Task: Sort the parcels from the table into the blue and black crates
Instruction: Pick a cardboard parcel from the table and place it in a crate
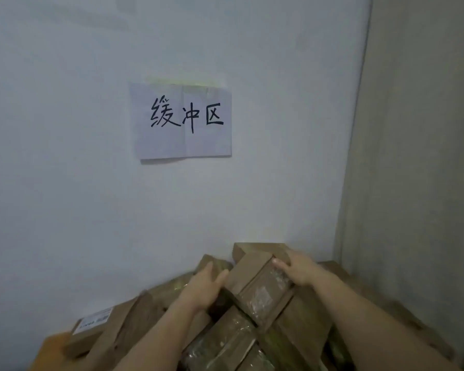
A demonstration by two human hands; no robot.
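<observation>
A heap of brown cardboard parcels (pixel 150 311) fills the bottom of the head view, piled against a white wall. One taped brown parcel (pixel 257 287) sits tilted on top of the heap. My left hand (pixel 204 287) grips its left edge, thumb towards the box. My right hand (pixel 298 269) holds its far right end, fingers curled over the top. No crate is visible.
A paper sign (pixel 184 120) with handwritten black characters is taped to the wall above the pile. A beige curtain or panel (pixel 413 156) runs down the right side. A parcel with a white label (pixel 91 324) lies at the lower left.
</observation>
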